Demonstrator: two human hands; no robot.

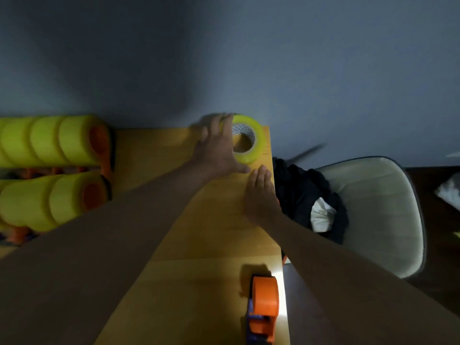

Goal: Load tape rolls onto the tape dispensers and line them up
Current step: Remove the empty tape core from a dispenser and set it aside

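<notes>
A yellow-green tape roll [251, 143] lies at the far right corner of the wooden table [199, 232]. My left hand [216, 150] reaches across and grips it, fingers over its far left rim and thumb along its near side. My right hand [260, 192] rests flat on the table by the right edge, just short of the roll, holding nothing. An empty orange tape dispenser [263, 307] stands near me at the table's right edge. At the left, loaded orange dispensers with yellow rolls stand in a far row [59, 140] and a near row [49, 197].
A cream chair [378, 215] with dark clothing [303, 185] on it stands right of the table. A grey wall [224, 58] runs behind the table. The table's right edge lies close to the roll and the empty dispenser.
</notes>
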